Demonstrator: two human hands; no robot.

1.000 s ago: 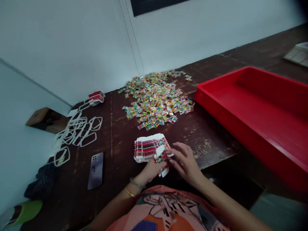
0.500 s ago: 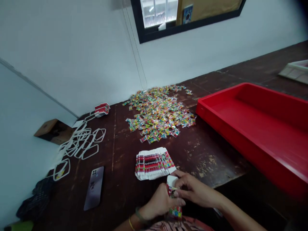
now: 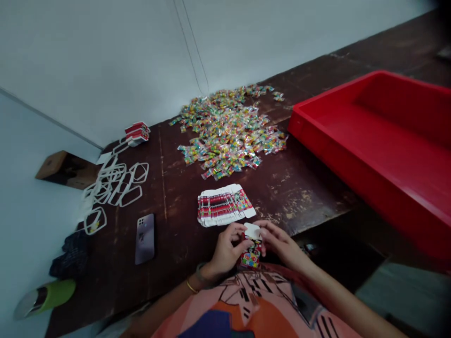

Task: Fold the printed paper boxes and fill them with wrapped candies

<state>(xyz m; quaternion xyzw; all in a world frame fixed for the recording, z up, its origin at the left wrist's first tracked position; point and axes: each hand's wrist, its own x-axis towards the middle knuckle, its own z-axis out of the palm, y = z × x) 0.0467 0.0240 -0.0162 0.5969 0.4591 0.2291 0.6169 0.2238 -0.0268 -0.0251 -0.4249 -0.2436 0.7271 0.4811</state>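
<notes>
A small printed carton (image 3: 251, 256) with a white flap at its top is held upright close to my body, at the table's front edge. My left hand (image 3: 228, 249) grips its left side, the thumb lying across the printed front. On the other side, my right hand (image 3: 278, 241) has its fingers at the white flap and the upper right edge. Just beyond my hands lies a fanned stack of flat printed cartons (image 3: 223, 204). Behind that spreads a large heap of small clear-wrapped colourful candies (image 3: 232, 131). What is inside the held carton cannot be seen.
A big red tray (image 3: 331, 150) stands on the right. To the left lie a phone (image 3: 145, 239), white paper-like bands (image 3: 114, 183), a brown box (image 3: 68, 169), more red-and-white cartons (image 3: 136, 133), dark cloth (image 3: 70, 256) and a green object (image 3: 58, 295).
The view has tilted downward, showing more of my shirt. The held carton now faces me more fully, and my left hand has shifted to its left side, with my right hand at the flap.
</notes>
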